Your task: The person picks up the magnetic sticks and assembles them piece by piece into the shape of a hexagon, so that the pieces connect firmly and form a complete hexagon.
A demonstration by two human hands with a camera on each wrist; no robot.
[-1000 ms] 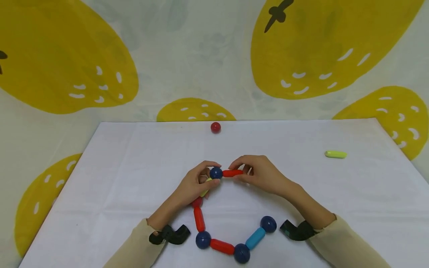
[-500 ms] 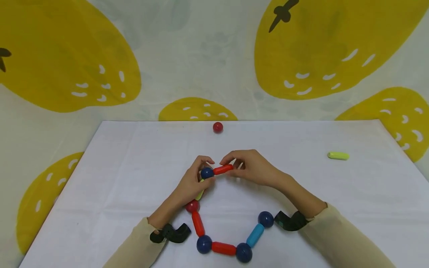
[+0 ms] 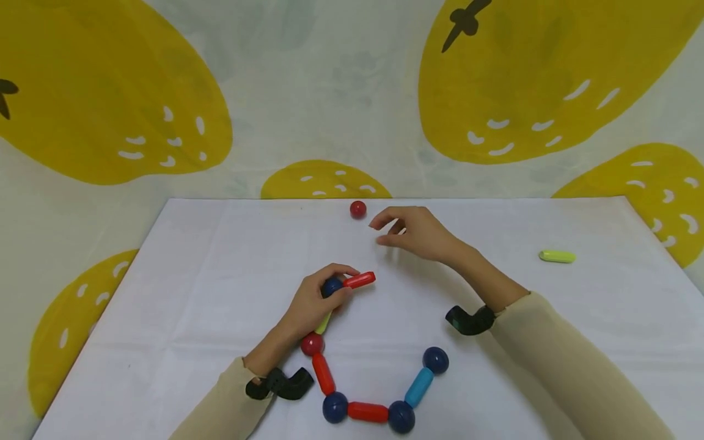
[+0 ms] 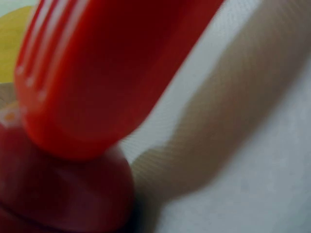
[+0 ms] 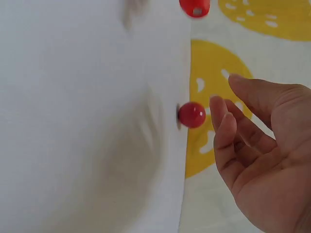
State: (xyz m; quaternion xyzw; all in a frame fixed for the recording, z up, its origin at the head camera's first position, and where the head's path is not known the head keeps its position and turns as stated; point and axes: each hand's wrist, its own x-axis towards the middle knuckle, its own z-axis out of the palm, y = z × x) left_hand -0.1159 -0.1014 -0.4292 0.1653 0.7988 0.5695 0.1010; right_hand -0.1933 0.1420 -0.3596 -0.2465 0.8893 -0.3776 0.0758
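My left hand (image 3: pixel 308 305) grips a dark blue ball (image 3: pixel 332 287) between thumb and fingers. From that ball a red rod (image 3: pixel 360 280) sticks out to the right, its far end free. Below the hand a yellow-green rod (image 3: pixel 323 324), partly hidden by it, leads to a red ball (image 3: pixel 312 344) that fills the lower left of the left wrist view beside another red rod (image 4: pixel 107 82). My right hand (image 3: pixel 420 233) is raised with loosely bent fingers and holds nothing. Just left of its fingertips lies a loose red ball (image 3: pixel 358 209), seen also in the right wrist view.
The joined chain runs on along the near side: a red rod (image 3: pixel 368 412) between two blue balls, then a light blue rod (image 3: pixel 420 387) ending in a blue ball (image 3: pixel 436 360). One yellow-green rod (image 3: pixel 557 256) lies at the right on the white table (image 3: pixel 220 244).
My right hand has let go of the red rod and moved up and away toward the loose red ball. My left hand has shifted slightly left with the blue ball and the attached rod.
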